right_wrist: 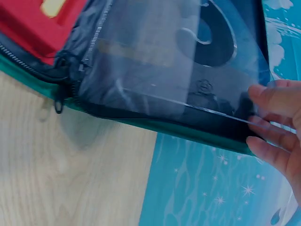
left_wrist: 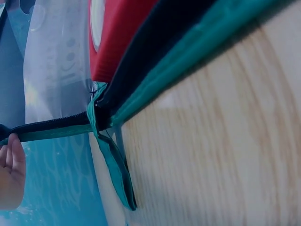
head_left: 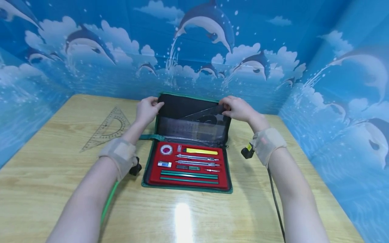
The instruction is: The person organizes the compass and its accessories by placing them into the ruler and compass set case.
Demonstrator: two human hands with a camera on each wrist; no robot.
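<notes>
Here's the green-edged black zip case [head_left: 186, 189], wide open between both sets of fingers. Left hand [head_left: 147, 109]: thumb and fingertips closed on the raised black lid [head_left: 182, 101] at its upper corner. Right hand [head_left: 238, 109]: thumb and fingers pinching a clear plastic triangle [right_wrist: 230, 84]. Below the fingers, a red tray [head_left: 223, 175] with a yellow cutter [head_left: 200, 151]; left of the left fingers, a transparent set square [head_left: 101, 131] on pale wood-grain tabletop [head_left: 48, 175].

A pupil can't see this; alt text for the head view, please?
A left hand holds the black lid of an open green zip case; the right hand pinches a clear plastic triangle. A red tray holds drawing tools.
</notes>
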